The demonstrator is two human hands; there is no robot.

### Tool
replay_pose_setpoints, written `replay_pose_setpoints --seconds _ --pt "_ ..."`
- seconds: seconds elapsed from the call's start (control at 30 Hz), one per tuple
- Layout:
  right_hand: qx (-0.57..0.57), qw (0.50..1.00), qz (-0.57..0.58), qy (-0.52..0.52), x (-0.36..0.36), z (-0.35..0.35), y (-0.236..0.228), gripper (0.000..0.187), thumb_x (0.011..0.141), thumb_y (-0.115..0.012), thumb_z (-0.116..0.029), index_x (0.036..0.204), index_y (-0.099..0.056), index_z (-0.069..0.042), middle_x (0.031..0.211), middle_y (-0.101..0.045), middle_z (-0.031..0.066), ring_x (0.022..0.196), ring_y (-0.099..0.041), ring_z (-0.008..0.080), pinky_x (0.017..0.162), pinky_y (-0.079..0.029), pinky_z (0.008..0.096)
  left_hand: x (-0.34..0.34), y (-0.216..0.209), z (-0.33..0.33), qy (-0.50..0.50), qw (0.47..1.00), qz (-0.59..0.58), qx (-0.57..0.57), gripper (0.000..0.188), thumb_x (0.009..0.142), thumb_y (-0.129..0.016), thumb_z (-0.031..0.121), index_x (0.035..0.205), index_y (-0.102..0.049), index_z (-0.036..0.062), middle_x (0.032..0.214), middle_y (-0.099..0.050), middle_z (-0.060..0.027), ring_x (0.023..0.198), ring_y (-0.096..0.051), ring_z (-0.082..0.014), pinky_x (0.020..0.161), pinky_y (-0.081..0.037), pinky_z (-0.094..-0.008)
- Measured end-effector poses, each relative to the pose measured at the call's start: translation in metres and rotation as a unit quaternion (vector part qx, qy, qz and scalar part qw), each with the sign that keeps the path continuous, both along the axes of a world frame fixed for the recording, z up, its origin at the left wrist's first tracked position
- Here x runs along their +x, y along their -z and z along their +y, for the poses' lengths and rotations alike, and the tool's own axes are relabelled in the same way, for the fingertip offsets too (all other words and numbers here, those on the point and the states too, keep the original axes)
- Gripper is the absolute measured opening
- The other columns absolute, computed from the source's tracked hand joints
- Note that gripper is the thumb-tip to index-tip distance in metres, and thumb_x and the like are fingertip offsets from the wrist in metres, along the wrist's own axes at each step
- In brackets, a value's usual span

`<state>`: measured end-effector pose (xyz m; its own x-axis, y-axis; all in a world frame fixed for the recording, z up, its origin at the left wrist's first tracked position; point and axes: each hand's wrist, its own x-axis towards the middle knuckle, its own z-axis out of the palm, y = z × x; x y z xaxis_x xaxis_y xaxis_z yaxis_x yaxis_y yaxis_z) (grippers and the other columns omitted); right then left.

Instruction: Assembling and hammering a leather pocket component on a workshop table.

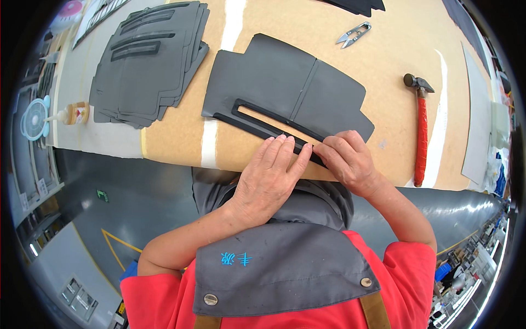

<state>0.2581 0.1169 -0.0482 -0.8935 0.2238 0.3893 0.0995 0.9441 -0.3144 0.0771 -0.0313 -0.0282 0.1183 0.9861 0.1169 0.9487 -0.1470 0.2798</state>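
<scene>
A dark grey panel (263,77) with stepped corners and a seam across it lies on the table in front of me. Along its near side runs a long slot framed by black strip (247,127). My left hand (267,178) rests at the panel's near edge, its fingers stretched out and their tips pressing on the strip. Just to the right, my right hand (350,164) has its fingers bent and pinched together on the strip's right end. The fingers cover that end, so the exact grip is partly hidden.
At left lies a stack of similar grey panels (137,82), beside a bottle of amber liquid (78,113). Thread snips (354,35) lie at the far side. A red-handled hammer (421,131) is on the right. The table's front edge (181,163) runs close to my body.
</scene>
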Motion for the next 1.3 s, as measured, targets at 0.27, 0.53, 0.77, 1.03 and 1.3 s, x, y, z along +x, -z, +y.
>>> replay_pose_setpoints --seconds 0.27,0.53,0.77,1.03,1.3 --pt "-0.110 0.989 0.018 0.100 0.007 -0.005 -0.004 0.030 0.074 -0.085 -0.010 0.100 -0.069 -0.010 0.094 -0.064 0.0022 0.085 -0.057 0.0223 0.072 -0.040 0.0364 0.005 0.000 0.001 0.023 1.000 0.006 -0.006 0.054 0.086 -0.063 0.007 0.139 -0.058 -0.0019 0.136 -0.056 -0.0151 0.130 -0.055 -0.0283 0.113 -0.046 -0.0403" --pt "-0.135 0.985 0.016 0.110 0.002 -0.008 0.002 0.024 0.076 -0.083 -0.005 0.094 -0.068 -0.009 0.089 -0.064 0.0025 0.081 -0.056 0.0231 0.070 -0.038 0.0359 0.006 -0.001 0.003 0.015 1.000 -0.010 0.005 0.052 0.087 -0.063 0.007 0.138 -0.059 -0.0015 0.132 -0.060 -0.0144 0.128 -0.057 -0.0283 0.113 -0.047 -0.0400" --pt "-0.024 0.996 0.023 0.082 0.000 -0.010 0.000 0.025 0.074 -0.082 -0.008 0.095 -0.069 -0.012 0.091 -0.062 -0.0014 0.082 -0.056 0.0188 0.072 -0.038 0.0340 0.006 -0.001 0.002 0.014 1.000 -0.024 -0.002 0.054 0.086 -0.063 0.005 0.140 -0.058 0.0022 0.131 -0.058 -0.0152 0.128 -0.056 -0.0298 0.113 -0.047 -0.0412" --pt "-0.151 0.978 0.021 0.142 0.016 -0.005 -0.004 0.021 0.081 -0.079 -0.007 0.100 -0.073 -0.013 0.093 -0.064 -0.0012 0.084 -0.056 0.0196 0.077 -0.038 0.0343 0.008 -0.002 0.003 0.023 1.000 -0.010 -0.005 0.056 0.086 -0.063 0.004 0.141 -0.057 0.0007 0.134 -0.056 -0.0159 0.129 -0.055 -0.0303 0.113 -0.047 -0.0418" --pt "-0.203 0.969 0.000 0.143 0.019 -0.019 -0.006 0.022 0.086 -0.078 -0.006 0.106 -0.076 -0.013 0.088 -0.063 -0.0012 0.082 -0.054 0.0192 0.077 -0.037 0.0338 0.008 -0.001 0.004 0.038 0.999 -0.003 0.012 0.051 0.086 -0.063 0.005 0.136 -0.060 -0.0037 0.130 -0.060 -0.0142 0.128 -0.056 -0.0285 0.112 -0.049 -0.0403"
